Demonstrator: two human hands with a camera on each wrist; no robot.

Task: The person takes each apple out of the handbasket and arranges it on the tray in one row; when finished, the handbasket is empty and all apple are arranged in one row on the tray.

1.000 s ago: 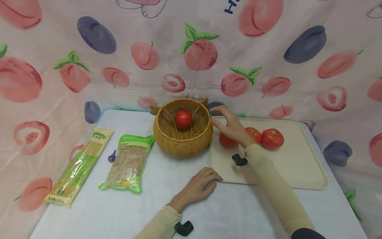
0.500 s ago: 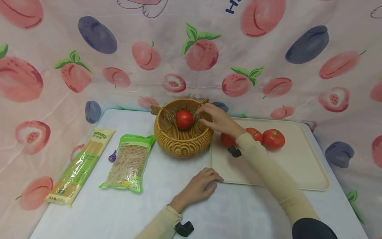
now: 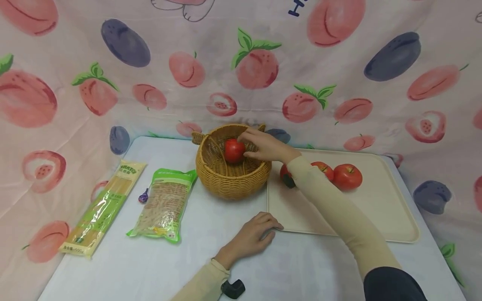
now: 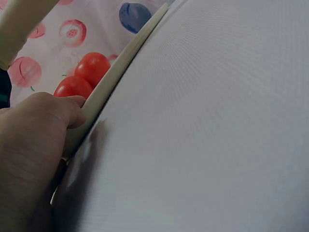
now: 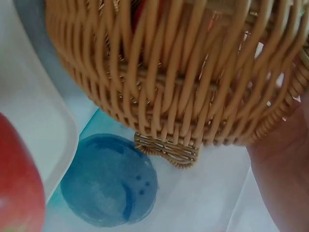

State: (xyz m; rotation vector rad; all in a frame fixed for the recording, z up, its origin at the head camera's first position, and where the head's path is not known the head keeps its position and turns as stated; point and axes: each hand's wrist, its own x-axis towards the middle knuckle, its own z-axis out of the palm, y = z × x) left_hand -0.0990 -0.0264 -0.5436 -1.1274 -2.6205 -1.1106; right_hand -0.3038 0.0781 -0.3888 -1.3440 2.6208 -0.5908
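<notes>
My right hand (image 3: 265,146) reaches over the right rim of a round wicker basket (image 3: 233,186), its fingertips and thumb right at the side of a red tomato (image 3: 234,151) inside. In the right wrist view the basket's woven wall (image 5: 159,87) stands in front of the hand (image 5: 285,164) and hides most of the fingers. My left hand (image 3: 250,234) lies low on the table, fingertips at the front left corner of a beige tray (image 3: 376,217). Several tomatoes (image 3: 347,177) sit on the tray, partly covered by the right sleeve.
Left of the basket lie a green-edged clear bag (image 3: 163,205) of pale noodle-like food and a long yellow-green pack (image 3: 103,209) of noodles. A small purple wrapped candy (image 3: 143,196) is between them. Fruit-printed cloth (image 3: 188,42) rises behind the table.
My right hand has moved left from beside the basket, over its rim, down to the tomato inside. The left hand has stayed at the tray's corner.
</notes>
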